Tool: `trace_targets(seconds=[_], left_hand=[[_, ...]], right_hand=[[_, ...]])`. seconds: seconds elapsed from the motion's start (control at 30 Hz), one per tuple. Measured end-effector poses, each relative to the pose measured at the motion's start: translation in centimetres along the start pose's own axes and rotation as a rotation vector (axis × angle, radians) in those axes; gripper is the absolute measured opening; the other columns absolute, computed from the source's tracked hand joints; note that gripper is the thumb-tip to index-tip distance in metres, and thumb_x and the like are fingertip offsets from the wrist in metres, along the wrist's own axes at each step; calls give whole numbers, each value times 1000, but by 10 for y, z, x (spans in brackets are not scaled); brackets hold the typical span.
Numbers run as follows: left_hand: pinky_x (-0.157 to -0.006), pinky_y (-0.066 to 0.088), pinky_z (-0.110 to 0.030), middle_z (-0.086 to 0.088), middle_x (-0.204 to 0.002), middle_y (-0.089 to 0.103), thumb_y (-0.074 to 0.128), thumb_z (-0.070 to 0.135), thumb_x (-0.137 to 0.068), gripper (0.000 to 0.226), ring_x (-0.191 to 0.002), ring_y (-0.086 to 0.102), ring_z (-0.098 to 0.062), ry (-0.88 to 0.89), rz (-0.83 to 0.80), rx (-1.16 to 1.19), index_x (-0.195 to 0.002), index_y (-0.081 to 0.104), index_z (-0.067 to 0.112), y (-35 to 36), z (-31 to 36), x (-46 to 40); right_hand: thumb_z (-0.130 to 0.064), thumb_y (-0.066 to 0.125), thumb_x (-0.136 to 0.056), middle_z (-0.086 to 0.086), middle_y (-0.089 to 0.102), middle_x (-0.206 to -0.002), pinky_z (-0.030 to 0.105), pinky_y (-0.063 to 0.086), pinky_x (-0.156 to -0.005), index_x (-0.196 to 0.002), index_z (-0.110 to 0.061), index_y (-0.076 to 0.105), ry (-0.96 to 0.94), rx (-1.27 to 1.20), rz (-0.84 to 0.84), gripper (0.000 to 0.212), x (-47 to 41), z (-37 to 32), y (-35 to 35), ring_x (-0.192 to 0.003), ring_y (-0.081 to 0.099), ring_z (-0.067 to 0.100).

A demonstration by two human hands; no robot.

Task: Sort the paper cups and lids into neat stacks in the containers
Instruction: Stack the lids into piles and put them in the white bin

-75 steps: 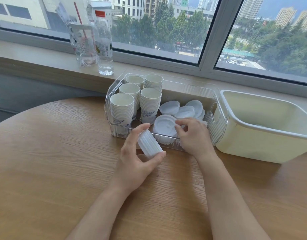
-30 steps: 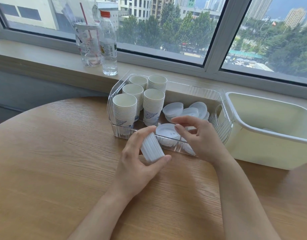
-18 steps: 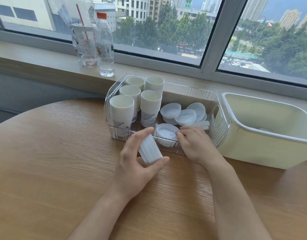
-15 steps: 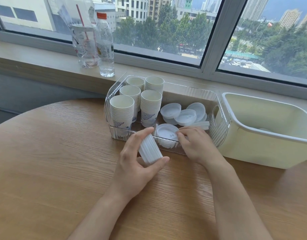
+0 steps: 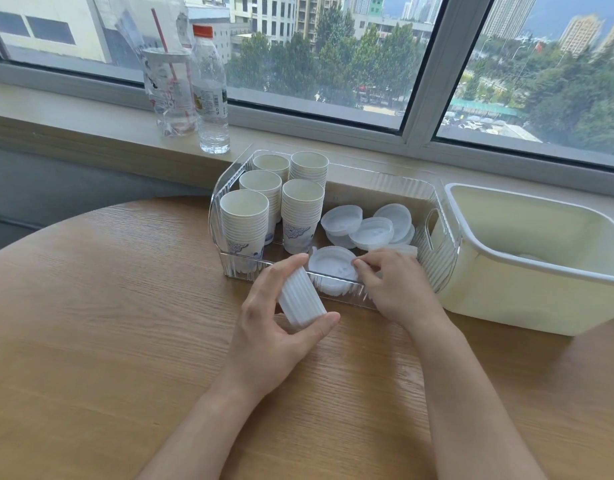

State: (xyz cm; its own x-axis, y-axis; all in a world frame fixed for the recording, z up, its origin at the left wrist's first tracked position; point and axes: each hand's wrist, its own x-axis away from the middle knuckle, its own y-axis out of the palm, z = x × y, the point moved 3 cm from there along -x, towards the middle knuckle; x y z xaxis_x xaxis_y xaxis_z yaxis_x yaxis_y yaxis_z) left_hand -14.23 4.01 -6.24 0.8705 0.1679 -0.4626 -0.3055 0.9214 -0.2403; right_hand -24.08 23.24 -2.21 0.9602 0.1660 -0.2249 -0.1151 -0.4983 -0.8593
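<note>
Nearest to me, my left hand [image 5: 281, 327] is gripping a stack of lids [image 5: 301, 296] on its side just above the worktop [image 5: 90, 323], thumb at one end and fingers curled over the other, so the ribbed edges are lining up in a tidy roll. Just beyond it, my right hand [image 5: 395, 289] is reaching over the near wall of the clear container [image 5: 444, 258] and pinching the edge of a loose lid [image 5: 333, 265] that is lying flat at the front; the fingertips are curled on its rim.

To do this well, I am judging that I should be lifting that lid clear of the wall before swinging it over, then nesting it onto the open end of the stack the same way up as the others, keeping the left grip firm but not crushing, since thin plastic lids will probably be flexing and springing apart.

Farther in, more lids [image 5: 371, 230] are lying scattered and overlapping in the right half of the container, still waiting to be gathered. In the left half, paper cup stacks [image 5: 274, 202] are standing upright and close together. To the right, touching the clear container, the cream bin [image 5: 541, 289] is sitting nearly empty. On the windowsill beyond, a water bottle [image 5: 210, 91] and a plastic drink cup [image 5: 168, 91] are standing side by side.
</note>
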Motion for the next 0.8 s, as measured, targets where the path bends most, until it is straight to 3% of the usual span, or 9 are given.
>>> trace_targets(seconds=[0.07,0.2,0.33,0.47,0.63,0.8], left_hand=[[-95,61,-47,22,-136,57,87,51,-73,77,-136,54,-13,-1,2,5,-143,55,40,0,0,0],[-90,63,-43,19,-136,57,88,49,-74,78,-136,53,-15,-1,-2,24,-144,55,40,0,-1,0],[-85,65,-37,20,-137,55,87,53,-74,76,-136,52,-15,3,-14,27,-143,54,46,0,-1,0],[-78,65,-28,22,-137,55,87,52,-73,76,-135,52,-11,7,-11,38,-142,54,48,0,0,1],[-85,64,-34,20,-138,56,89,49,-74,78,-135,53,-14,10,-10,52,-143,54,44,0,0,1],[-103,55,-48,8,-139,63,93,38,-77,80,-134,57,-23,68,0,54,-146,54,25,-2,7,0]], right_hand=[[-28,60,-105,-7,77,-104,28,43,-84,-112,-21,81,9,-42,26,23,0,2,-1,-103,65,13],[-19,66,-102,-10,76,-117,26,52,-95,-116,-20,81,0,-202,165,20,1,2,-9,-101,67,5],[-20,76,-95,-18,77,-103,27,59,-86,-106,-22,82,7,-357,316,13,4,0,-16,-88,70,-2],[-14,78,-92,-18,78,-90,32,62,-86,-98,-25,83,29,-482,358,14,6,2,-16,-86,74,3],[-7,81,-90,-6,81,-90,39,64,-88,-94,-18,83,17,-755,217,12,2,2,-15,-90,78,13],[-3,81,-89,1,82,-96,29,62,-86,-94,-19,84,-143,-887,-51,17,7,-16,-13,-97,78,18]])
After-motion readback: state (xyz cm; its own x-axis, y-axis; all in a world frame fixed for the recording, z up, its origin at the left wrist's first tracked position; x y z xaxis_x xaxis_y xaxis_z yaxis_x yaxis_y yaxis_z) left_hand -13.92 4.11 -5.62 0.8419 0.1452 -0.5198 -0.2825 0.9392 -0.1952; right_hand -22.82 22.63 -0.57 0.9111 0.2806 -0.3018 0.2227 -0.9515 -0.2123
